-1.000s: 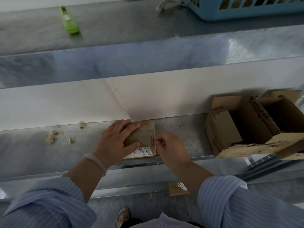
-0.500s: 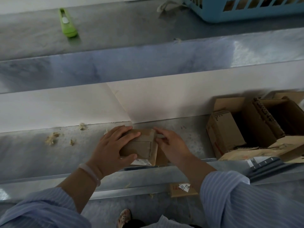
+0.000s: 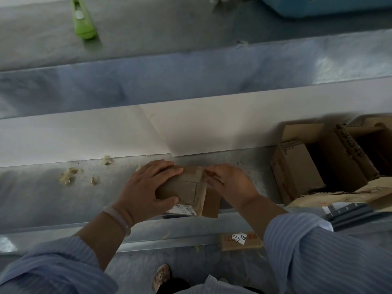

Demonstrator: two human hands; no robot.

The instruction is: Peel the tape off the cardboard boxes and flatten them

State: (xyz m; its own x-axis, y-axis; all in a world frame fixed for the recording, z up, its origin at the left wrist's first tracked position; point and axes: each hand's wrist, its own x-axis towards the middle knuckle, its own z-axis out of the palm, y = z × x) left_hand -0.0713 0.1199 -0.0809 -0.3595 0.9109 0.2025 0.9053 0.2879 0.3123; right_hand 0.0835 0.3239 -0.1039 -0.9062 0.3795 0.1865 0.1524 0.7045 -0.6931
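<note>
Cardboard boxes (image 3: 297, 170) stand open in a pile at 3 o'clock on the long metal bench (image 3: 53, 198). They look like they are waiting their turn, kept off to the side so the middle stays free for work.

A blue basket (image 3: 318, 7) pokes in at 1 o'clock, far back.

The small box (image 3: 182, 187) is the one being worked on. It sits near the middle of the bench, a little toward 6 o'clock, close to the front edge where both arms reach it easily.

The left hand (image 3: 146, 187) wraps over the box from its 9 o'clock side, fingers on top and thumb on the near face. I think it grips this way so the box cannot slide while the tape gets pulled.

The right hand (image 3: 231, 183) is at the box's 3 o'clock side. Its fingertips are squeezed together at the top corner, and they seem to pinch the end of the tape (image 3: 194, 171) to peel it.

A flat box piece (image 3: 239, 241) lies on the lower ledge at 5 o'clock.

The green cutter (image 3: 83, 22) rests at 11 o'clock, well apart from both hands.

A white label (image 3: 183, 209) is on the box's near side.

Little scraps (image 3: 69, 177) lie at 9 o'clock.
</note>
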